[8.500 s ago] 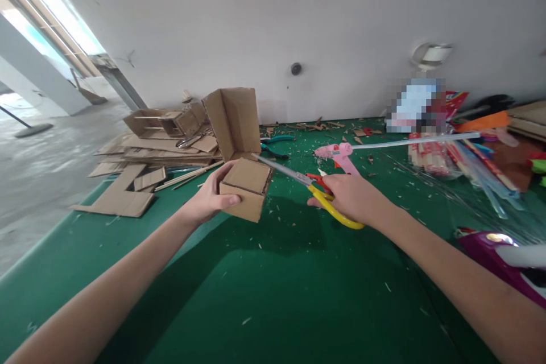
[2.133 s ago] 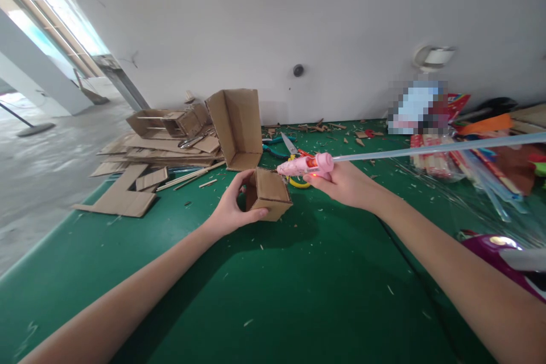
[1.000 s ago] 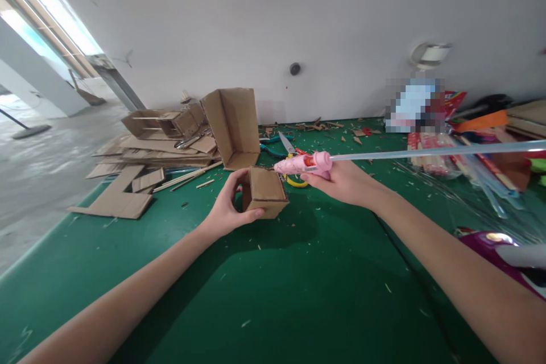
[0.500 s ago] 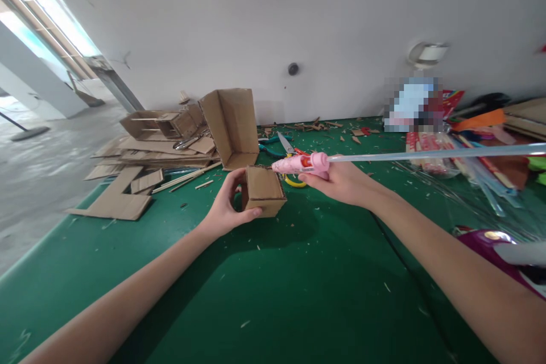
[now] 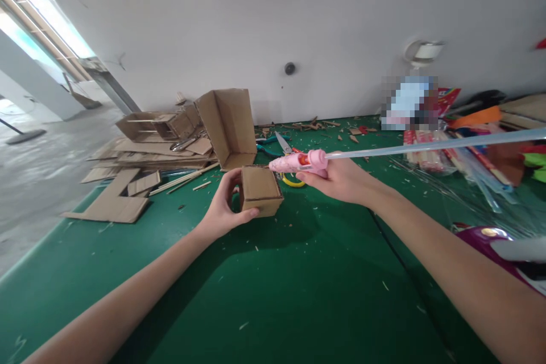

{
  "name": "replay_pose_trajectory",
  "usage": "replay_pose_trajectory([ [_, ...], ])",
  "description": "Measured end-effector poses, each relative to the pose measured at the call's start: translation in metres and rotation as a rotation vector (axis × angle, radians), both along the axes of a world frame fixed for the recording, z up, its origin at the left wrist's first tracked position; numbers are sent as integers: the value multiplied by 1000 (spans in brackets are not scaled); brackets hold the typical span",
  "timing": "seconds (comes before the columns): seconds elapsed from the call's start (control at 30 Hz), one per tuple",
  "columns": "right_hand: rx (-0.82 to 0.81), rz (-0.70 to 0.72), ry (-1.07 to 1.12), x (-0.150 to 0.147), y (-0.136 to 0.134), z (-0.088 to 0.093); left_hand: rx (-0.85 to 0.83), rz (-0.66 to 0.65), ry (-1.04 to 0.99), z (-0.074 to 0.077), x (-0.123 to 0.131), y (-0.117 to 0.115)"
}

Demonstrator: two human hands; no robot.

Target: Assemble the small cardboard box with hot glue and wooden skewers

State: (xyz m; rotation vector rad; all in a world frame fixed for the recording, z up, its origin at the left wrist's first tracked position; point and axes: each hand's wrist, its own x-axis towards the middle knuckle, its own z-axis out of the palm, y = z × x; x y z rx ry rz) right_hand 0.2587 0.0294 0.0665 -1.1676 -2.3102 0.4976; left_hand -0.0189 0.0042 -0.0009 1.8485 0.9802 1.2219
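Observation:
A small cardboard box [image 5: 261, 186] is gripped at its left side by my left hand [image 5: 226, 202], thumb in front and fingers behind. My right hand [image 5: 336, 177] is closed around a pink hot glue gun [image 5: 301, 162]. The gun's nozzle points left and sits at the box's far right top edge; whether it touches cannot be made out. From the gun's rear a long clear glue stick [image 5: 405, 149] runs out to the right. Scissors with yellow handles [image 5: 292, 181] lie behind the gun, partly hidden by it.
An open cardboard corner piece [image 5: 230, 128] stands behind the box. Cardboard sheets and cut pieces [image 5: 128, 153] are piled at the left, with thin wooden sticks [image 5: 187, 177]. Packaged craft supplies [image 5: 426, 151] lie at the right, near a purple-and-white appliance [image 5: 490, 247]. A black cord [image 5: 390, 242] crosses the green table [image 5: 273, 296].
The whole view has shifted slightly. The glue stick's far end sits a little lower relative to the gun at first and now tilts up more. Both hands keep their holds.

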Motion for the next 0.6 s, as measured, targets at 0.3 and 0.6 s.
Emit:
replay_pose_trajectory([
  [0.3, 5, 6, 2, 7, 5, -4, -4, 16, -16, -1, -1, 1],
  [0.6, 18, 8, 52, 7, 2, 2, 35, 8, -55, 2, 2, -1],
])
